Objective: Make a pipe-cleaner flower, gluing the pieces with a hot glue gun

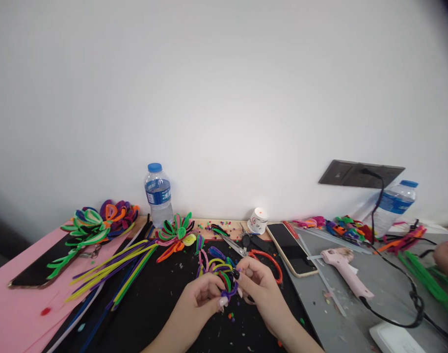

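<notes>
Low in the middle of the head view, my left hand (197,304) pinches a purple pipe cleaner (229,294) that is bent into a curve. My right hand (260,291) has thumb and fingers closed on the same piece from the other side. Looped pipe cleaners (209,263) in pink, yellow, purple and green lie just beyond and partly behind my fingers. Whether they are joined to the purple piece I cannot tell. Scissors with red handles (278,269) rest past my right hand, blades pointing away to the left.
Left are loose pipe cleaners (113,269), pipe-cleaner flowers (87,228) and a water bottle (159,198). A paper cup (258,221), phone (292,249) and corded pink glue gun (345,274) stand or lie right. Another person's hand (447,260) shows at the right edge.
</notes>
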A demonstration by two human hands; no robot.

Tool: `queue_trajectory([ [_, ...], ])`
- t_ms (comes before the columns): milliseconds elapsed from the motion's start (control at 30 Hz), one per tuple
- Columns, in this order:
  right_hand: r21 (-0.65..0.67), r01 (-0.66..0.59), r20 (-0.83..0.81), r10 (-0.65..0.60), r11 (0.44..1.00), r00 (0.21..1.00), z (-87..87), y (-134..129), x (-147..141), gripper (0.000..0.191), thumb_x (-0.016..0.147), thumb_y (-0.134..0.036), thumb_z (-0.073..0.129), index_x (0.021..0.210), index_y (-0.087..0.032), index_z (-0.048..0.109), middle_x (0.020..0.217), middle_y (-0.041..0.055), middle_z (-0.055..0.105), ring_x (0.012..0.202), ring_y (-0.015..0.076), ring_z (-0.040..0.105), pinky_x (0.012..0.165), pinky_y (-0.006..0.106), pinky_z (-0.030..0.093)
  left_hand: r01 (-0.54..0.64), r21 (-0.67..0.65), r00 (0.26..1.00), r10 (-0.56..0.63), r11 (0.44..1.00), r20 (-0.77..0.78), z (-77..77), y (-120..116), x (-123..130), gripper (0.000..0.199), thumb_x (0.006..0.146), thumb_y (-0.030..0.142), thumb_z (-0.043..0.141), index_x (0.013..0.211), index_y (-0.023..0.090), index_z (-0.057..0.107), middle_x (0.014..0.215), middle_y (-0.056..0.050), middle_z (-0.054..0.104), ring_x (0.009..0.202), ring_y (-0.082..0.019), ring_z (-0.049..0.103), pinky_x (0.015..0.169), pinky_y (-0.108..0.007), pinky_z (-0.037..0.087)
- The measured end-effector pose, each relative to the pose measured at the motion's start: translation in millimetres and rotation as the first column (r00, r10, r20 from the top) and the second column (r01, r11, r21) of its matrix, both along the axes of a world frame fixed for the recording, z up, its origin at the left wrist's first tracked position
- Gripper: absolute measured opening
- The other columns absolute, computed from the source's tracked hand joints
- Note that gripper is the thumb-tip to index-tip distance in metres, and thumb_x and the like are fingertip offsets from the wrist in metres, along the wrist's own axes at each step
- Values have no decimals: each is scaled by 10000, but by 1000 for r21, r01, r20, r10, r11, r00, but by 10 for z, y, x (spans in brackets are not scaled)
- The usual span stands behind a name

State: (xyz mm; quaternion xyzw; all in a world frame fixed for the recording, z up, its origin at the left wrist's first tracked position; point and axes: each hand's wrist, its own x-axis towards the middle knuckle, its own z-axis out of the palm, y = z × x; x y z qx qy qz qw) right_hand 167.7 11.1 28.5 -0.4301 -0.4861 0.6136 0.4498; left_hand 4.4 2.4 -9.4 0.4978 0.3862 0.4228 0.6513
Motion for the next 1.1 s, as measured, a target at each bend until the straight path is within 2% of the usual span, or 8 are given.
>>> queue_trajectory([
  [333,-2,2,25,-2,1000,1000,12,6,11,190,774,-309,580,721,-163,470,483,-77,453,403,39,250,383,176,160,-18,27,999,19,999,-34,62,-1,-1,75,681,158,646,725,163,585,585,49,540,577,-108,491,577,-209,370],
  [567,-8,13,36,-12,1000,999,65,24,20,242,732,-355,611,718,-182,443,487,-69,494,387,42,247,378,182,155,-43,2,999,43,999,-12,33,8,-6,123,661,204,677,742,167,592,563,45,546,557,-114,496,566,-218,369],
  [700,27,8,34,-9,1000,999,62,27,30,213,742,-317,607,721,-172,453,498,-60,505,415,51,293,396,187,173,-46,8,999,46,999,2,30,10,-5,128,665,204,674,766,172,602,558,51,539,556,-111,500,568,-214,368],
  [900,24,-4,15,4,1000,1000,37,29,42,187,757,-290,599,728,-172,458,511,-63,509,412,45,286,406,193,163,-50,2,999,50,999,0,54,4,-7,176,667,196,668,829,179,601,544,55,537,547,-115,508,561,-215,368],
  [1100,18,9,0,-9,1000,1000,52,23,31,198,749,-299,612,716,-172,464,502,-61,506,422,54,317,411,192,181,-61,2,998,61,998,-11,71,5,-5,121,658,204,675,753,174,606,555,47,543,554,-121,514,570,-224,378],
])
